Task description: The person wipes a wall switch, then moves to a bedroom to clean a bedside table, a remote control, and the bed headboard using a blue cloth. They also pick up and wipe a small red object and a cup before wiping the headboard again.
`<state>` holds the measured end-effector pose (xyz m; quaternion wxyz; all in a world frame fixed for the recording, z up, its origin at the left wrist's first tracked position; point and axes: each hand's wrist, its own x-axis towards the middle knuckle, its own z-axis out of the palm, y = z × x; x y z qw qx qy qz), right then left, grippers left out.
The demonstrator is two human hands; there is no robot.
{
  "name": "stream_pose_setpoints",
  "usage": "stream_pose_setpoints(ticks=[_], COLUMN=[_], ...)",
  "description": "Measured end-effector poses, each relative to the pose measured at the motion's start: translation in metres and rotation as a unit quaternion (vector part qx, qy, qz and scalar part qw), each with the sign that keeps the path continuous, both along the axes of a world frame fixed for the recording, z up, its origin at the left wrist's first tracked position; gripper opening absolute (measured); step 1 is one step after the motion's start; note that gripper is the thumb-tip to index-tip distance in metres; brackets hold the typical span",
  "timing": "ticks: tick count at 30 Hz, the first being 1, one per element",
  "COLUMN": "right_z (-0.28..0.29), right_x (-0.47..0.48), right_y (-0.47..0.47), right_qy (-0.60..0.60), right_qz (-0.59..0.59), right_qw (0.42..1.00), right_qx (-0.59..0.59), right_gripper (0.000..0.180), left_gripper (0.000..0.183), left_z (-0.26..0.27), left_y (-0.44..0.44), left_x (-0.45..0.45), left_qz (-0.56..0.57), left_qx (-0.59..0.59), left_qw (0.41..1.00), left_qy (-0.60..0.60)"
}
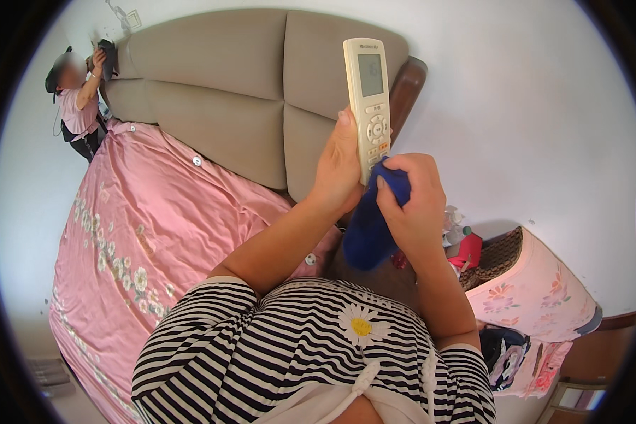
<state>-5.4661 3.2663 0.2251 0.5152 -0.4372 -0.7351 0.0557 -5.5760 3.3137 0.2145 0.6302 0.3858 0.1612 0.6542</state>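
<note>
Upright before me is a cream air-conditioner remote control (pixel 367 108), its screen and buttons facing me. My left hand (pixel 339 159) grips it along its left side and lower end, the thumb on the edge. A blue cloth (pixel 370 233) is pinched between the thumb and fingers of my right hand (pixel 416 201). The upper end of the cloth touches the remote's bottom right corner, over some of the lower buttons, and the rest hangs down between my forearms.
A bed with a pink flowered cover (pixel 191 222) and a padded headboard (pixel 217 58) lies ahead and left. Another person (pixel 79 106) stands at its far side, holding a dark object. At right are a pink floral cover (pixel 530 291), a red box (pixel 467 251) and a plastic bottle (pixel 456 233).
</note>
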Motion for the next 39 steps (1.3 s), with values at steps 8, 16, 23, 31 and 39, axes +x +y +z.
stream_pose_setpoints(ticks=[8, 16, 23, 31, 39], right_z=[0.0, 0.0, -0.019, -0.006, 0.003], right_x=[-0.005, 0.0, 0.001, 0.005, 0.007], right_y=[0.003, 0.003, -0.003, -0.008, 0.013], right_qy=[-0.064, -0.066, -0.067, 0.009, -0.005], right_qz=[-0.015, -0.011, 0.003, -0.049, -0.108], right_qw=[0.997, 0.997, 0.998, 0.999, 0.993], right_qx=[0.045, 0.036, -0.001, -0.015, -0.036], right_gripper=[0.025, 0.027, 0.024, 0.018, 0.018], left_gripper=[0.051, 0.054, 0.056, 0.051, 0.055], left_z=[-0.006, -0.007, 0.009, 0.013, 0.016], left_y=[-0.004, -0.006, -0.001, 0.001, -0.008], left_x=[0.004, 0.003, -0.002, -0.004, -0.006], left_qz=[0.021, 0.001, 0.002, -0.018, 0.003], left_qx=[0.006, 0.004, -0.066, -0.024, -0.014], left_qw=[1.0, 1.0, 0.997, 0.998, 0.999], left_qy=[-0.009, -0.004, -0.049, -0.05, -0.035])
